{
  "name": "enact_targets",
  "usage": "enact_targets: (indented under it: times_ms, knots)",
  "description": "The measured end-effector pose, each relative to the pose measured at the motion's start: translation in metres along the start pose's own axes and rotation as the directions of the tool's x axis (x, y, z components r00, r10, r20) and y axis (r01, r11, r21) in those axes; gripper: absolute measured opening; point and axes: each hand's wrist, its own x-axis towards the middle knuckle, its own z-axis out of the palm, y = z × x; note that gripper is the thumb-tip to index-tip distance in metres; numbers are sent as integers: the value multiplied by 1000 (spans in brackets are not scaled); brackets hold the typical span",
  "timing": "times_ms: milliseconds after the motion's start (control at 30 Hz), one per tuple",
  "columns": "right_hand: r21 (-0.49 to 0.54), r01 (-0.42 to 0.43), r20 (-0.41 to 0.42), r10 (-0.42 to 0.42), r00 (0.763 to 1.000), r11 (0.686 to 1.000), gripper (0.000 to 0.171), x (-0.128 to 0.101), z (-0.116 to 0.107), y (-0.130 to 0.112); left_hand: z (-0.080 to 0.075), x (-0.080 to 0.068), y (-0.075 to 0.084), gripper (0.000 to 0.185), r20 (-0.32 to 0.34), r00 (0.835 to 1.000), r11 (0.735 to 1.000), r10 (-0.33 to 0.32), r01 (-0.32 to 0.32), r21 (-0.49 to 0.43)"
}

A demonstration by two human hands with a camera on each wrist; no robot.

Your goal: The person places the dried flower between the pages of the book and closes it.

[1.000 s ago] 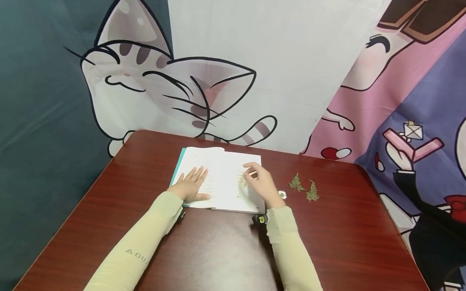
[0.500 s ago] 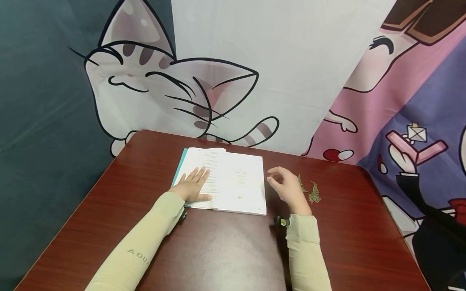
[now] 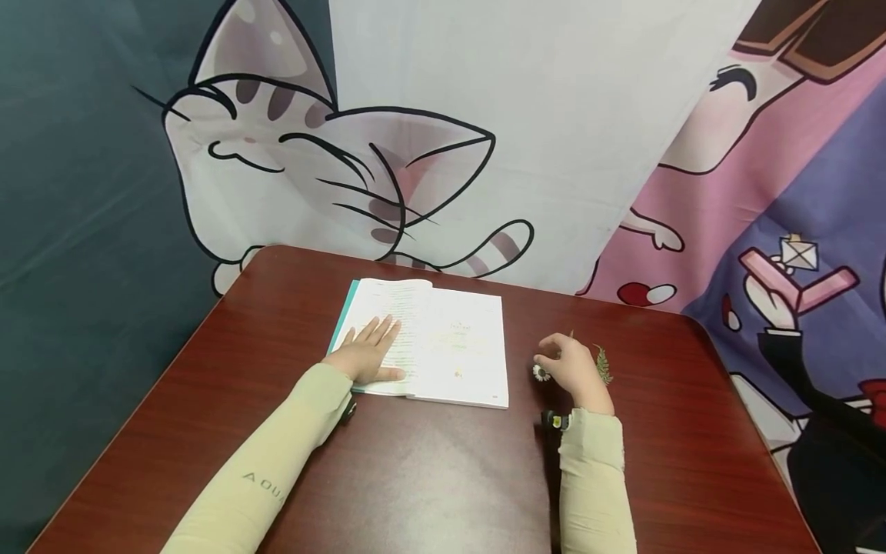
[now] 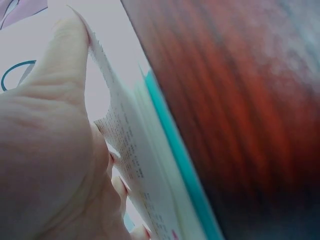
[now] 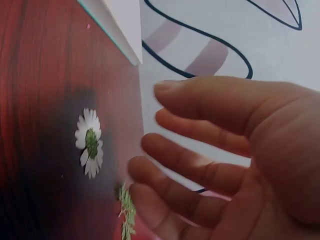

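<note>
An open book (image 3: 471, 315) with white pages and a teal cover edge lies on the table. My left hand (image 3: 363, 358) rests flat on its left page, fingers spread; in the left wrist view the left hand (image 4: 55, 140) lies along the printed page (image 4: 132, 160). Right of the book, my right hand (image 3: 571, 368) hovers over the table near a white daisy (image 3: 541, 373). In the right wrist view that hand (image 5: 215, 160) holds nothing, its fingers loosely bent, with the daisy (image 5: 91, 142) apart from the fingertips. A green fern leaf (image 5: 126, 212) lies close by the fingers.
Another green fern sprig (image 3: 603, 365) lies just right of my right hand, which partly covers the leaves there. The reddish-brown table (image 3: 429, 477) reaches back to a cloth (image 3: 540, 92) printed with cartoon figures.
My right hand has moved right, off the book's right page, to beside the daisy and leaves. My left hand stays in place on the left page.
</note>
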Motion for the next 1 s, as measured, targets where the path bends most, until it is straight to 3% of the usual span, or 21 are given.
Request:
enact_targets:
  times_ms: [333,1000]
  knots:
    - [-22,-97,80,98,992,995,29,-3,3,8,0,0,3,97,2,1000,1000,-4,4,2]
    - [-27,-103,105,106,989,994,18,-1,5,10,-1,0,0,97,-5,1000,1000,3,-3,-3]
